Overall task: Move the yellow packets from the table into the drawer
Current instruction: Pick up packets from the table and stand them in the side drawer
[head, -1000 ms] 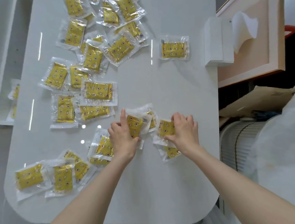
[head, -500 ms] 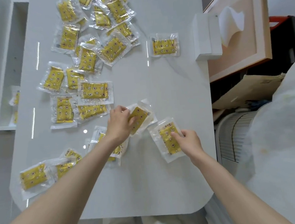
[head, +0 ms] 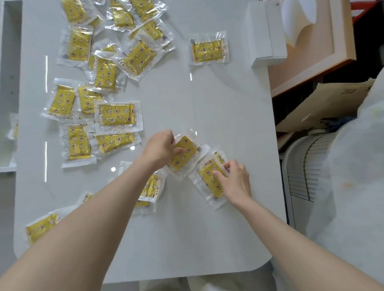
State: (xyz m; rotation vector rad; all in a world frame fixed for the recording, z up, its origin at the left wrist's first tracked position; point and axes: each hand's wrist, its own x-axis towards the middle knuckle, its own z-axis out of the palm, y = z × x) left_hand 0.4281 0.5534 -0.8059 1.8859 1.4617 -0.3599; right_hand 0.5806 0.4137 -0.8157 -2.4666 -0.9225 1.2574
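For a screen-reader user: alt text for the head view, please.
Two bare hands each pinch a yellow packet: left hand on one, right hand on another, on a white table strewn with more.

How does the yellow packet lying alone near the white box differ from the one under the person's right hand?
The lone yellow plastic packet lies untouched and level across the white table; the yellow packet under the right hand sits slanted, fingers pressing it. Both share clear wrapping and a star pattern.
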